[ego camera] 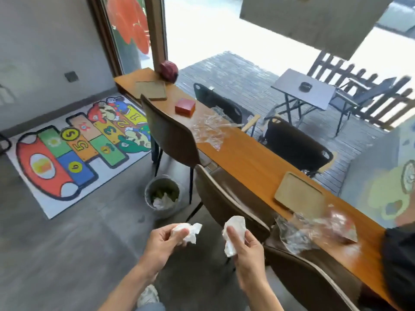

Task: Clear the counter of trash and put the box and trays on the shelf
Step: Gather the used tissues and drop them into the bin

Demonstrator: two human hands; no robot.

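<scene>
Daylight is pouring through a large window [247, 30] onto a grey floor [67, 254], where a colourful hopscotch mat [74, 149] is lying below a grey wall [45, 41]. Brown chairs [173, 135] are standing along the wooden counter [253, 160], and beyond the glass a folding table [303, 90] is sitting on the deck.

You have one view only, the wide-angle camera on your head, looking forward and down. The long table [253, 158] runs from lower right away to upper left; your hands sit close under the lens, left of the table's near end.
</scene>
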